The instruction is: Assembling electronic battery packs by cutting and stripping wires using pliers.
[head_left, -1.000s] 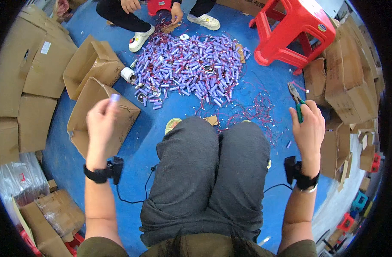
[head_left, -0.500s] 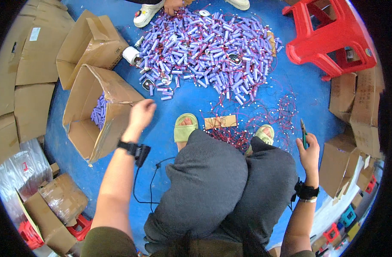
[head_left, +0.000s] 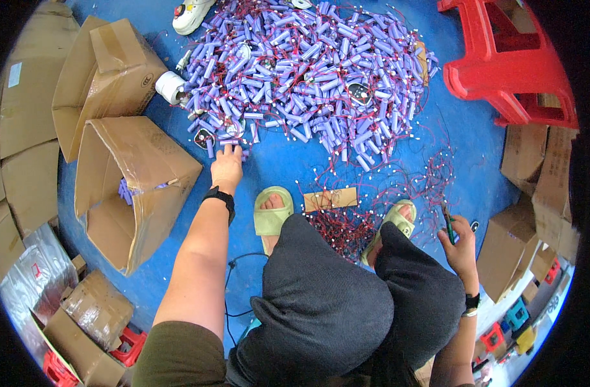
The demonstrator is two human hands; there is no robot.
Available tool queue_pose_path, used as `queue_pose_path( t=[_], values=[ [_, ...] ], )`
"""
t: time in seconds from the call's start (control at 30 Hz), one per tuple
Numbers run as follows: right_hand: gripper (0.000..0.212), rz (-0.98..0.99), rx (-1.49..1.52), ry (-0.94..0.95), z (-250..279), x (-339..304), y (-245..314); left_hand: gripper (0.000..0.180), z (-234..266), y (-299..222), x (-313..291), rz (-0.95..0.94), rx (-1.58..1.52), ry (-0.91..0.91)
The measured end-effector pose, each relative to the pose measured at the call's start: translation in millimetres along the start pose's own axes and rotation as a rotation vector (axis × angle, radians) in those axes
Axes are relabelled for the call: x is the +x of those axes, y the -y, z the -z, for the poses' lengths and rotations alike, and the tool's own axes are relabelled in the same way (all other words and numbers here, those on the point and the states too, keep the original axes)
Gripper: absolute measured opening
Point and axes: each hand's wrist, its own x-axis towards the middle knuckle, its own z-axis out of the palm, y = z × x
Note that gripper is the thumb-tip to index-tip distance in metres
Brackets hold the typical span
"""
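Note:
A large heap of purple cylindrical battery cells [head_left: 308, 71] with red and black wires lies on the blue floor. My left hand [head_left: 227, 169] reaches to the heap's near left edge, its fingers stretched out and touching a few loose cells [head_left: 229, 142]. Whether a cell is gripped beneath the fingertips is hidden. At the right, my right hand [head_left: 461, 248] is closed round a pair of green-handled pliers [head_left: 449, 227], their dark tip pointing away from me. Left of my left hand stands an open cardboard box [head_left: 156, 161] with purple cells [head_left: 125, 191] inside.
Cut wires with white connectors [head_left: 346, 235] lie between my feet beside a cardboard strip [head_left: 331, 198]. Another open box [head_left: 114, 71] and a white roll [head_left: 170, 87] stand at the far left. A red stool [head_left: 507, 71] is at the far right. More cartons [head_left: 509, 248] line the right side.
My left hand has moved from beside the open box, forward and right, to the loose cells. My right hand, still holding the pliers, is slightly lower. The other person's hand has left view.

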Motion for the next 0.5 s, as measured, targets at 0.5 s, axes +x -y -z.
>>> queue_pose_path(
  t=[0.5],
  values=[
    [0.018,0.114,0.115,-0.152,35.3,-17.4,45.8,0.013,91.4,-52.4,-84.7,0.102,-1.923,0.251]
  ],
)
